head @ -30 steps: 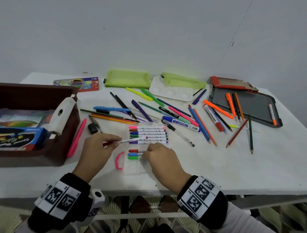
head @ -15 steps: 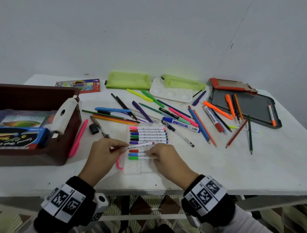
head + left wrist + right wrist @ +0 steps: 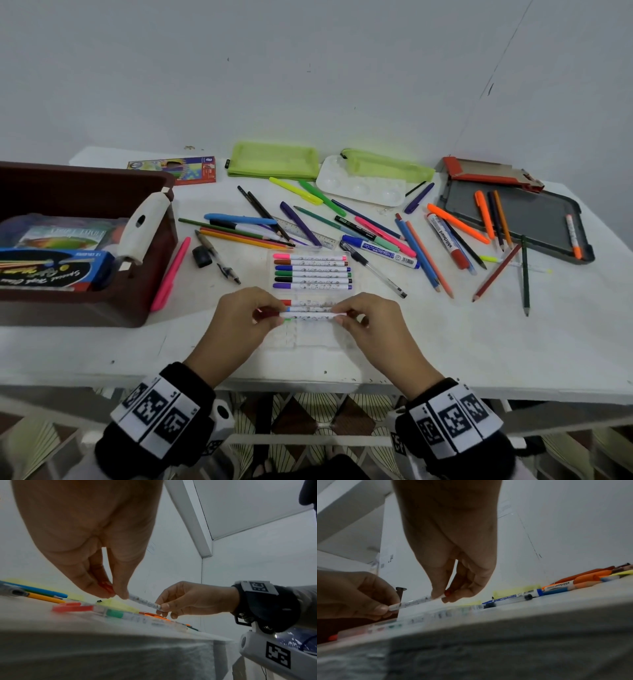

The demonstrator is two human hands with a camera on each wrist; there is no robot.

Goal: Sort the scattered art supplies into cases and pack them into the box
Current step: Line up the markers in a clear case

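From the head camera we see our left hand (image 3: 245, 317) and right hand (image 3: 368, 322) each pinching one end of a thin white felt-tip marker (image 3: 306, 314), held level just over the clear marker case (image 3: 310, 337) that lies on the white worktop (image 3: 445, 335). Six capped markers already fill the far slots, with red, blue and green ones near our fingers; we judge this pen is bound for a free slot beside them. The brown box (image 3: 85, 246) stands at the left with packed sets inside, and loose pens and pencils lie scattered beyond the case. In the left wrist view our left hand (image 3: 96, 561) has thumb and fingertips closed on the marker's red-capped end, while the right hand (image 3: 187, 601) nips the far end; the marker (image 3: 145, 602) sits clear above the case. To seat it well, we should keep it parallel to its neighbours, cap on the same side, lower both ends together and press evenly until it settles. In the right wrist view our right hand (image 3: 452, 566) grips the marker (image 3: 416, 601) between thumb and fingertips, with the left hand (image 3: 354, 595) pinching its other end; the blurred case (image 3: 419, 616) lies just below, and a blue whiteboard marker (image 3: 510, 597) rests beyond.
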